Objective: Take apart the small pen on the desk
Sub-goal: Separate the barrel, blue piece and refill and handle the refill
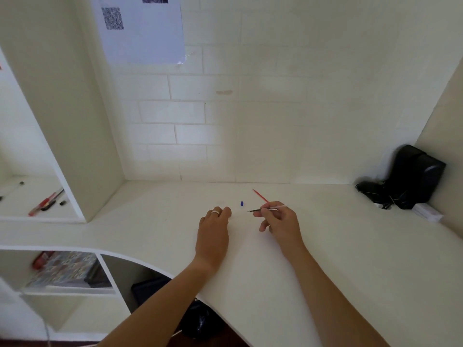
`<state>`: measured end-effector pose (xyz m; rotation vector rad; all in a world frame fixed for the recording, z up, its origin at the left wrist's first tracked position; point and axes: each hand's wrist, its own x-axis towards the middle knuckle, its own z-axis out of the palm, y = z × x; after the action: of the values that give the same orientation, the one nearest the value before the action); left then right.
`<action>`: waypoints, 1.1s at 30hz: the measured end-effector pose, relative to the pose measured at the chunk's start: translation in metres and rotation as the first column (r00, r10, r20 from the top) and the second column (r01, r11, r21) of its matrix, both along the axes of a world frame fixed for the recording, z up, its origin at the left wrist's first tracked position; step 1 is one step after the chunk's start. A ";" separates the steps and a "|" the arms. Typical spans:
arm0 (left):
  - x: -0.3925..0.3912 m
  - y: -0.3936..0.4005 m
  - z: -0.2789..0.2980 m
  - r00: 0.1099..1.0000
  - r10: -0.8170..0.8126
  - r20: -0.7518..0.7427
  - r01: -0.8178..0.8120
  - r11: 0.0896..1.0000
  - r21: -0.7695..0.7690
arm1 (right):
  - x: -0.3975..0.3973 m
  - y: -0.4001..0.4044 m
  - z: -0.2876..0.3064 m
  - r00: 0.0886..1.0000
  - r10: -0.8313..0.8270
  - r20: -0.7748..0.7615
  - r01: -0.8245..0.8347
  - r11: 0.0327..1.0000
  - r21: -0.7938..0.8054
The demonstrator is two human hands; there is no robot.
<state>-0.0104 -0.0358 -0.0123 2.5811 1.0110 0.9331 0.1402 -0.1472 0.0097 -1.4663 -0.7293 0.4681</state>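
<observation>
On the desk (325, 246), pen parts lie spread apart.
Right hand (280, 221) pinches the thin refill (265, 209) by thumb and forefinger; left hand (213, 229) rests curled, its hold unclear; blue cap (242, 203) and red refill (260, 195) lie farther back.

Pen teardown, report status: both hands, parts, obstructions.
Right hand pinching thin refill. Left hand flat on desk, holding nothing visible. Blue cap and red refill lie loose behind. No obstructions.

Black speaker (416, 176), wall paper (142, 28), perhaps shelf pens (46, 201).
</observation>
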 end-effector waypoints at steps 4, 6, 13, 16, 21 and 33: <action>0.000 0.001 0.001 1.000 -0.012 0.003 0.012 1.000 0.006 | -0.001 0.002 -0.002 0.999 0.030 0.022 -0.030 0.999 -0.026; 0.001 0.001 0.001 1.000 -0.016 0.008 0.016 1.000 0.007 | -0.002 0.002 -0.002 0.999 0.037 0.024 -0.037 0.999 -0.028; 0.000 0.001 -0.001 0.999 -0.033 0.019 0.033 0.999 -0.017 | -0.001 0.000 0.000 1.000 0.006 -0.018 -0.006 1.000 0.008; 0.000 0.001 -0.002 0.998 -0.067 0.010 0.067 0.997 -0.022 | -0.003 -0.001 0.001 0.998 0.057 0.027 -0.057 0.998 -0.013; 0.000 0.001 -0.002 0.995 -0.103 0.014 0.103 0.995 -0.005 | -0.002 0.002 -0.002 0.983 0.139 0.116 -0.134 0.990 -0.048; 0.001 0.001 -0.002 0.995 -0.103 0.002 0.103 0.995 -0.012 | -0.005 0.000 -0.001 0.992 0.036 0.125 -0.033 0.999 -0.025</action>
<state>-0.0095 -0.0346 -0.0140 2.5943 0.8715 0.9004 0.1354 -0.1471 0.0085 -1.5164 -0.8524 0.4144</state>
